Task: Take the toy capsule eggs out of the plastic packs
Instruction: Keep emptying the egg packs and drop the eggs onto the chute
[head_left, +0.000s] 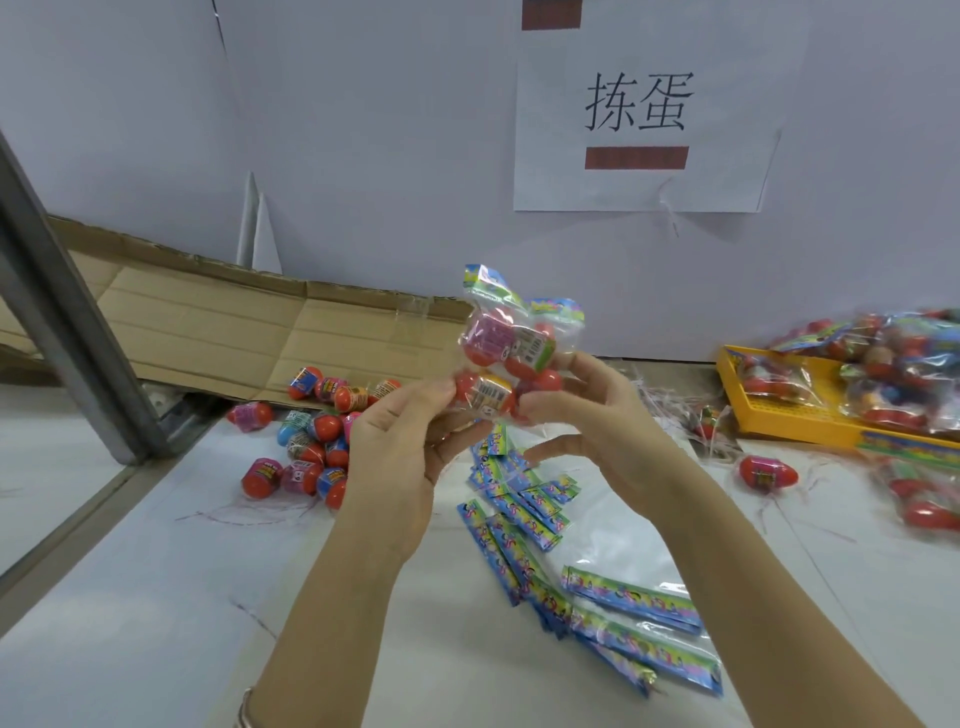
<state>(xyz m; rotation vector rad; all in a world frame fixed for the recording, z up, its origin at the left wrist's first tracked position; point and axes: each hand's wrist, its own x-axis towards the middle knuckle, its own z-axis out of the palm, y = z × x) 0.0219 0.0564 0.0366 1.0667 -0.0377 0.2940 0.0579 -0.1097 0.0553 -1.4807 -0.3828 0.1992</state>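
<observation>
Both my hands hold up a clear plastic pack (511, 345) of red toy capsule eggs with a colourful header card, above the white table. My left hand (400, 441) pinches its lower left side. My right hand (587, 415) grips the lower right side with fingers and thumb. A heap of loose capsule eggs (311, 441) lies on the table to the left. Another single loose egg (768, 472) lies to the right.
Emptied packs and header cards (545, 530) lie spread under my hands. A yellow tray (795, 410) at the right holds several full packs (893, 364). Flattened cardboard (234, 322) leans at the back left beside a grey metal post (67, 322). A paper sign (641, 114) hangs on the wall.
</observation>
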